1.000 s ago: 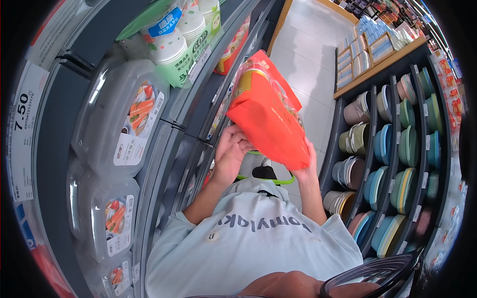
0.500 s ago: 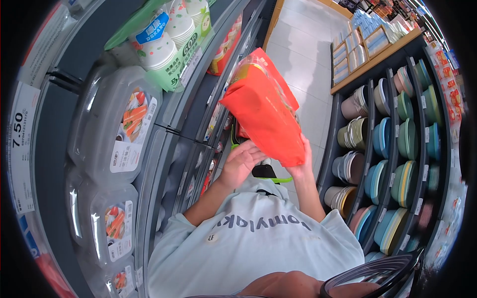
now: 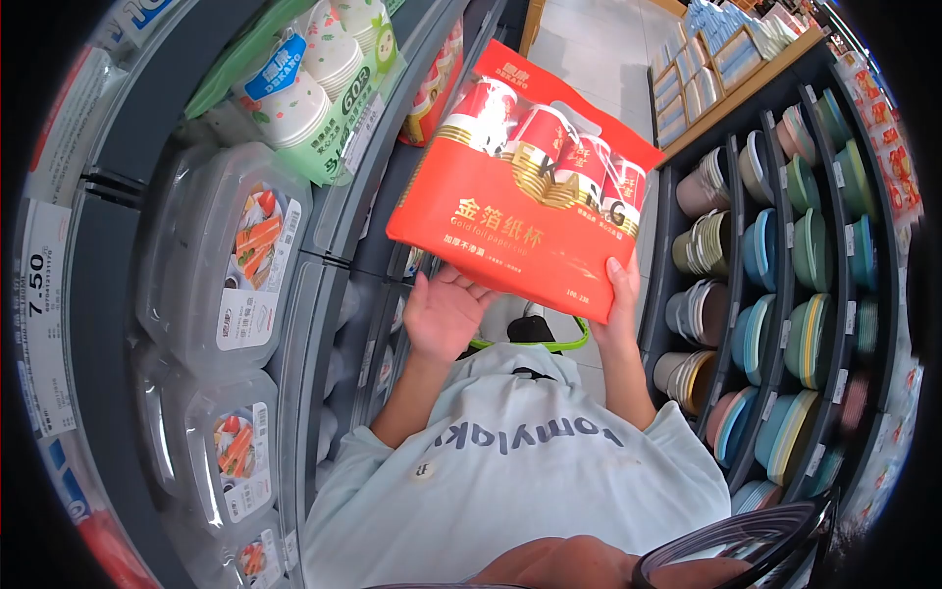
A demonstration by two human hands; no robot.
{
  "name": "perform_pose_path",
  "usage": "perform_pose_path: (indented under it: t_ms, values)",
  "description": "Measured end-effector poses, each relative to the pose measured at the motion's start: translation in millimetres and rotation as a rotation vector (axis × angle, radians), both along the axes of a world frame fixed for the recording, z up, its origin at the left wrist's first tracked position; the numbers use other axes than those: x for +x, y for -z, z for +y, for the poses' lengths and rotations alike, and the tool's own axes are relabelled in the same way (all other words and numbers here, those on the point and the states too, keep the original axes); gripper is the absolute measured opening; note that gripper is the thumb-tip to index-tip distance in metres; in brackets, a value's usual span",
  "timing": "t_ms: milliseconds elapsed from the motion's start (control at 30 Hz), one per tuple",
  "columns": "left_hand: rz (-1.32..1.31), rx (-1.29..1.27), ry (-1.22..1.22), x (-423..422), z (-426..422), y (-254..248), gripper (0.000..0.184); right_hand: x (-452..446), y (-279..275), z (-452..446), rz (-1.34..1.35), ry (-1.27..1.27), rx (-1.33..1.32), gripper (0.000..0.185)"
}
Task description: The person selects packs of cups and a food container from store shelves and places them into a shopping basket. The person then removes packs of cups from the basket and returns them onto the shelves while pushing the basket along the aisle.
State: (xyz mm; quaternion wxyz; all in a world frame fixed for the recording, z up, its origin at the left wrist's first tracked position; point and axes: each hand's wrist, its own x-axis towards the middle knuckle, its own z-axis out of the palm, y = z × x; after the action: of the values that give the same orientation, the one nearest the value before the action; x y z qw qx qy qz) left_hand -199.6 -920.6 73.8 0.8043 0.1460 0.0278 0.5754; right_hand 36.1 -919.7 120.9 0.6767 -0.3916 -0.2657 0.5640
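Likely light, crushable, best held underneath, a cup pack [image 3: 510, 211] is gripped at four o'clock by right hand [image 3: 624, 297], left hand [image 3: 446, 316] unclenched at seven.

You had two hands in view, one left hand [image 3: 446, 319] and one right hand [image 3: 623, 299]. You had one big red pack [image 3: 520, 236], and four stacks of red cups [image 3: 538, 133] showed in its window. On your left you could count one green pack [image 3: 358, 123], with three stacks of white cups [image 3: 294, 108] showing, one smaller red pack [image 3: 432, 88] and three clear boxes [image 3: 226, 255] with food pictures. On your right, the nearest row had four stacks of tubs [image 3: 702, 182]. You wore one shirt [image 3: 510, 442].
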Motion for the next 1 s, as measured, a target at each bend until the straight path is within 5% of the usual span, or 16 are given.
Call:
perform_pose_path:
  t_ms: [500, 700, 767, 1000]
  values:
    - [-0.097, -0.157, -0.045, 15, -8, -1, 0.050, -4, -17, -9, -0.067, 0.079, 0.073, 0.068]
    - [-0.007, 0.158, 0.042, 36, -16, 6, 0.035, -5, -14, -8, -0.056, 0.069, 0.104, 0.070]
    - [0.171, 0.105, 0.114, 44, -24, 20, 0.037, -5, -14, -9, -0.104, 0.053, 0.108, 0.070]
    - [0.074, -0.051, 0.111, 45, -27, 15, 0.031, -2, -8, -10, -0.213, 0.054, 0.140, 0.075]
